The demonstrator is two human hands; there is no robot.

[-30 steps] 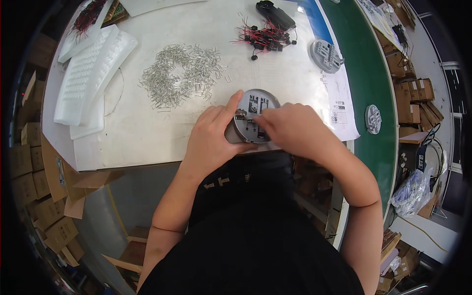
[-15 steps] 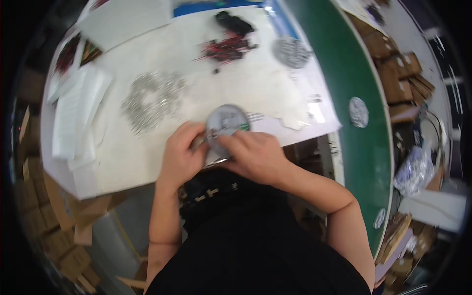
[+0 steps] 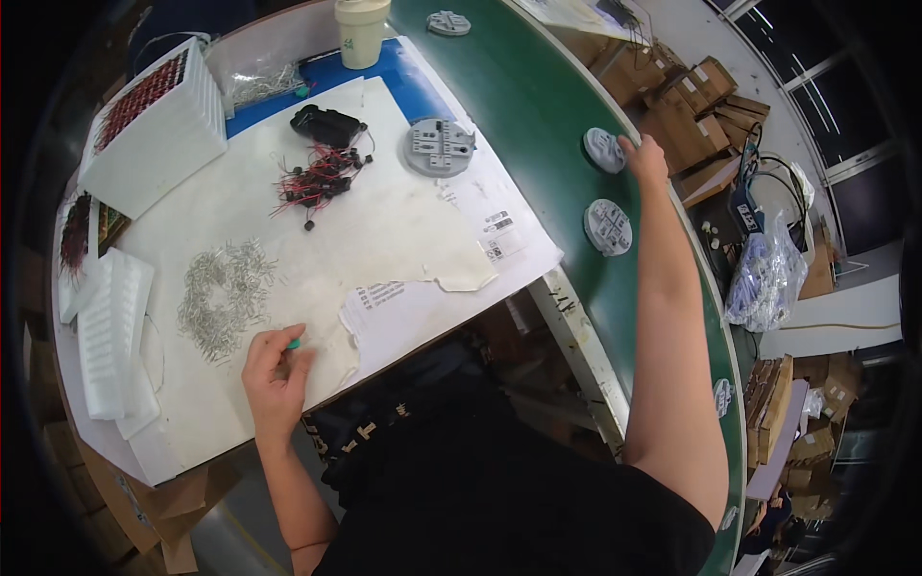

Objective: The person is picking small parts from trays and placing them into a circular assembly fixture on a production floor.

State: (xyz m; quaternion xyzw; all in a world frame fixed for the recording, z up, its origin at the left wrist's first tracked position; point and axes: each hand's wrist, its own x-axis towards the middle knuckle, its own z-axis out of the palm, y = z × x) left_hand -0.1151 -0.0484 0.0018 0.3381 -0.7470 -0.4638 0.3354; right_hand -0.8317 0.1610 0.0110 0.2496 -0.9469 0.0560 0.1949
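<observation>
My right hand point(image 3: 648, 159) reaches out over the green belt, its fingers on the edge of a tilted grey round plastic housing point(image 3: 603, 151). Just nearer to me on the belt lies another grey round housing point(image 3: 608, 228). At the table's front, my left hand point(image 3: 276, 374) is closed, with a small green piece point(image 3: 294, 343) between thumb and fingers. Close beyond that hand spreads a pile of small silvery metal pieces point(image 3: 226, 293). A further grey housing point(image 3: 440, 147), with its compartments showing, sits at the table's right side.
Black parts with red wires point(image 3: 322, 178) lie mid-table beside a black object point(image 3: 328, 126). White foam trays point(image 3: 158, 125) stand at the left, and a pale cup point(image 3: 361, 34) at the back. The green belt point(image 3: 519, 106) runs along the right, with cardboard boxes point(image 3: 687, 139) beyond it.
My right hand has gone from the table's front edge out to the belt at the right. The housing between both hands has left that spot. My left hand now shows a green piece.
</observation>
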